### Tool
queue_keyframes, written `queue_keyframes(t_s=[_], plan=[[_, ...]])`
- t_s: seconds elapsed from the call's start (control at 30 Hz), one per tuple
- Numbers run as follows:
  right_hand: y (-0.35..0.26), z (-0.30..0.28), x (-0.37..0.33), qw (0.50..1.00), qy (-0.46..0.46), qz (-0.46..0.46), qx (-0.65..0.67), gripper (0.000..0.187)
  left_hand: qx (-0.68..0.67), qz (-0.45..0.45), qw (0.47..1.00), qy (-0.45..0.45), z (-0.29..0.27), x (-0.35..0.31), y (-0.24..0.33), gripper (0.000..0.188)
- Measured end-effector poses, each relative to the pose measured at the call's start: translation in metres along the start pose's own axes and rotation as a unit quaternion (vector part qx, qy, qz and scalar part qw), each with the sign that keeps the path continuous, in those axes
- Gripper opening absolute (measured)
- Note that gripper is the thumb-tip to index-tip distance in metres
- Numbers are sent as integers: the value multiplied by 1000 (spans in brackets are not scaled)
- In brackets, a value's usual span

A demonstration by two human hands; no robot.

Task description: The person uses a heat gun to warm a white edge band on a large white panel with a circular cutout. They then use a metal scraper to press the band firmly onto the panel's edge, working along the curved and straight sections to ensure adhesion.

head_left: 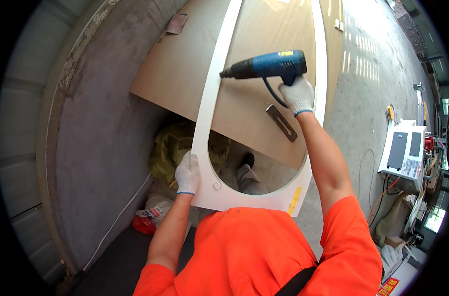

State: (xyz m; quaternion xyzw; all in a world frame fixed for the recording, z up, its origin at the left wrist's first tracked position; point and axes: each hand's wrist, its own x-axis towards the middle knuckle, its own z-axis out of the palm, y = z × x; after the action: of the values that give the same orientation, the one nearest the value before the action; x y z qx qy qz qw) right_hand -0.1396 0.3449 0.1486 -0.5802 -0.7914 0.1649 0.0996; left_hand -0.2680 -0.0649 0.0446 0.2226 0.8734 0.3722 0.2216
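Note:
My gloved right hand is closed round the grip of a blue and black heat gun. Its nozzle points left, at the left rail of a long white frame with a rounded opening. Whether the tip touches the rail I cannot tell. My gloved left hand is wrapped round the outer left edge of the frame near its lower end. A small curl of thin material sits on the frame by that hand, and a yellow strip is on its lower right corner.
Under the frame lies a wooden board bearing a dark slotted metal piece and a brown sanding sheet. A yellowish sack fills the gap by the grey wall. A white machine with hoses stands at right.

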Motion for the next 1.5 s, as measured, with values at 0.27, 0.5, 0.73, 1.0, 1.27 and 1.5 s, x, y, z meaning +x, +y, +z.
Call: queue_keyframes(t_s=[0.27,0.5,0.73,1.0,1.27,1.5], plan=[[26,-11,-101,994,-30,-94,51,37,-40,-39,998,-26,1,2,-7,42],[53,-25,-163,971,-118,-202,57,50,-95,-42,994,-14,7,7,-28,41],[64,-37,-177,953,-129,-271,42,63,-84,-47,995,-7,12,9,-34,41],[19,-10,-104,997,-41,-49,42,39,-66,-45,997,-8,9,8,-30,42],[4,-2,-30,1000,-3,14,25,47,-41,-23,999,4,6,7,-21,43],[1,10,8,998,16,53,29,51,-68,-42,997,-3,8,7,-26,44]])
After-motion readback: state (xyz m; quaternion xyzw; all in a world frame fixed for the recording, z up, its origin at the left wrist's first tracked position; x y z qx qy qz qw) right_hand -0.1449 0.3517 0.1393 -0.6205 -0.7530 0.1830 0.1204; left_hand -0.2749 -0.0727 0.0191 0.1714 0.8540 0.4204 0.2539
